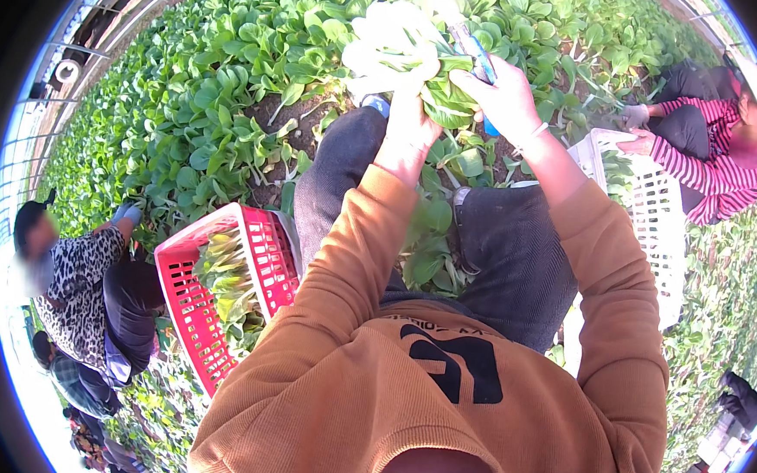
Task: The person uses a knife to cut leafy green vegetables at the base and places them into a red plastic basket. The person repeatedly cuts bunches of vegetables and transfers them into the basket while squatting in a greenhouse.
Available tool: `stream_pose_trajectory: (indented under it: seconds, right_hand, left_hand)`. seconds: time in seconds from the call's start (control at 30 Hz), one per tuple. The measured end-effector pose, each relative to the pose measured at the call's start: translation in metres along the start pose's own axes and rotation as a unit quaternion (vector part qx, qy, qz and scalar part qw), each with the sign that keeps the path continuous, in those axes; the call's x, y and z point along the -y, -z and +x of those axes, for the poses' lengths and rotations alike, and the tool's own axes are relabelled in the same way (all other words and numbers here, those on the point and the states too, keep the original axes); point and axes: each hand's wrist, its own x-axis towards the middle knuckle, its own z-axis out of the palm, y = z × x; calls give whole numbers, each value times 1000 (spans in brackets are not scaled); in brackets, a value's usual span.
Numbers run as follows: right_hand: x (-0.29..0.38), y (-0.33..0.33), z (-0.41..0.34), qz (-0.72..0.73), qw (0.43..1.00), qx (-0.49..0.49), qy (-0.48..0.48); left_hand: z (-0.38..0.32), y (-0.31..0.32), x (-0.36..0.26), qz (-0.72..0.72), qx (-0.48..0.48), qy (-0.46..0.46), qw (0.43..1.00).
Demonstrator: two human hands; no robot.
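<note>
My left hand (412,134) grips a bunch of leafy greens (396,49), whose upper part is washed out by glare. My right hand (507,98) is closed around the blue handle of a cutting tool (473,47) and also touches green leaves at the bunch's right side. The tool's tip points up and left, and glare hides its shape. Both hands are close together above the growing leafy green plants (231,91), beyond my knees.
A red plastic crate (198,316) holding cut greens stands at my left. A white plastic crate (659,221) with some greens is at my right, beside a co-worker in a striped top (715,146). Another co-worker in a patterned top (84,270) crouches at left, with more people behind.
</note>
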Motion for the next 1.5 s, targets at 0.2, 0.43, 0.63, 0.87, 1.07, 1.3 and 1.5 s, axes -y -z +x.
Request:
stream_pose_trajectory:
  seconds: [0.2,0.43,0.63,0.87,1.07,1.3,1.5]
  right_hand:
    - [1,6,-2,68,993,14,-100]
    - [20,-3,-31,-27,987,-49,149]
    - [20,-6,-31,-65,997,41,10]
    - [15,19,-21,241,949,65,-193]
    - [7,25,-12,287,935,83,-192]
    - [10,45,-4,203,963,53,-171]
    - [14,41,-1,84,996,-19,-34]
  left_hand:
    - [0,-4,-3,53,42,64,996]
    - [-2,-9,-1,110,-146,-75,980]
    - [-19,-21,0,46,-79,-33,995]
    - [-23,-5,-19,154,62,21,986]
    - [-19,5,-18,154,28,-5,988]
    - [-19,-1,-36,262,-32,56,963]
    - [-21,-4,-35,382,-100,80,915]
